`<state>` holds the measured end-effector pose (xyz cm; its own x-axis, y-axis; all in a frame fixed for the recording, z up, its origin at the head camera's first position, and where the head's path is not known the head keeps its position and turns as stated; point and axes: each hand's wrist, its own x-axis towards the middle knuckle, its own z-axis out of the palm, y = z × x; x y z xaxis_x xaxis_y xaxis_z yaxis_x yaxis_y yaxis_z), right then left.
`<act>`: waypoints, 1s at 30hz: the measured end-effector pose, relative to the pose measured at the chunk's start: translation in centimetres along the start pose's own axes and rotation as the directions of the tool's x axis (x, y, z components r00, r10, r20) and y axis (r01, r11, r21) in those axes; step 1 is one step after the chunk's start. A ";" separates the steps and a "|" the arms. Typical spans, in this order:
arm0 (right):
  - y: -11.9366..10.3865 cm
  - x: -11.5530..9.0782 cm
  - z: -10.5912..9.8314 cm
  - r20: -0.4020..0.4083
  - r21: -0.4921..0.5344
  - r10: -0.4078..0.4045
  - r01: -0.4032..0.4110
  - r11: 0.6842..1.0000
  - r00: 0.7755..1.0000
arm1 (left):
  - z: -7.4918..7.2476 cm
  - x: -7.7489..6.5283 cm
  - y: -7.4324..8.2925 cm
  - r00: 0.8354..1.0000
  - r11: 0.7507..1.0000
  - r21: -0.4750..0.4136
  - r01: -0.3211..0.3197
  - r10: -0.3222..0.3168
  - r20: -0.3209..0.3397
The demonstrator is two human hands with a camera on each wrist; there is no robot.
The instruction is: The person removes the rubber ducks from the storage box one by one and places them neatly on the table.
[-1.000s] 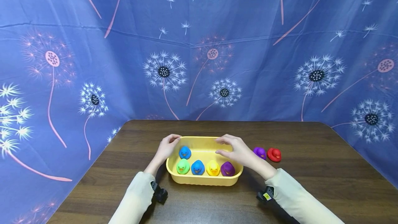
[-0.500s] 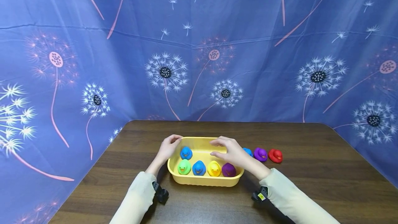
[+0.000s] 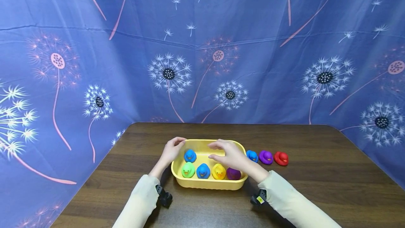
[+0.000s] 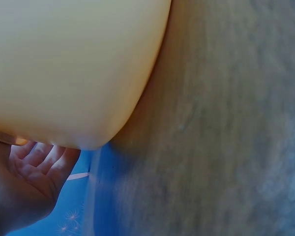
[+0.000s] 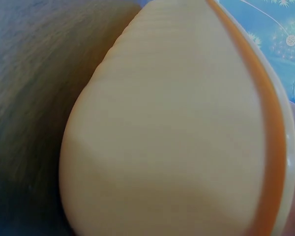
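A yellow plastic basket (image 3: 209, 184) stands on the table, with several toy ducks inside. At its back left corner my left hand (image 3: 171, 150) holds the rim, fingers bent along the outer wall in the left wrist view. My right hand (image 3: 230, 154) hovers over the basket's right part, thumb and fingers parted around nothing. Left of it sits a blue duck (image 3: 190, 156). Along the front lie a green duck (image 3: 188, 170), a second blue duck (image 3: 203, 171), a yellow duck (image 3: 218, 171) and a purple duck (image 3: 233, 174), partly covered by my right hand.
Right of the basket, on the brown wooden table (image 3: 316, 185), stand another blue duck (image 3: 252, 156), another purple duck (image 3: 266, 157) and a red duck (image 3: 281, 158) in a row. A blue dandelion-print cloth (image 3: 272, 62) hangs behind the table.
My right hand has moved left over the basket, uncovering the blue duck on the table. My left hand stays at the basket's rim. The view has shifted slightly.
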<state>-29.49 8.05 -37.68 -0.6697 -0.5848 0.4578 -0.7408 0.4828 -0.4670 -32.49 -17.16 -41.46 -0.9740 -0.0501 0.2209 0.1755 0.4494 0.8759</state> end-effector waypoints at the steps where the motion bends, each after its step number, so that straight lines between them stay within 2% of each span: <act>1: -0.1 0.1 0.1 0.002 0.005 0.003 -0.003 1.000 1.000 | 0.0 0.0 0.0 1.000 1.000 -0.002 -0.001 0.001 0.000; 8: -0.7 0.7 0.5 0.018 0.027 0.023 -0.024 0.999 1.000 | 0.0 0.1 -0.2 1.000 1.000 -0.001 0.003 -0.003 -0.003; 15: -1.1 1.5 1.0 0.038 0.050 0.021 -0.023 0.999 0.999 | 0.1 0.2 -0.5 1.000 1.000 0.016 -0.023 0.023 -0.009; 30: -1.5 3.5 2.1 0.106 0.092 -0.008 -0.002 0.996 0.994 | 0.1 0.1 -0.2 1.000 1.000 -0.001 0.003 -0.003 0.001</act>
<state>-30.60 3.85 -36.95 -0.6546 -0.6544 0.3785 -0.7316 0.4221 -0.5353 -32.67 -17.21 -41.66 -0.9748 -0.0504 0.2174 0.1724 0.4482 0.8772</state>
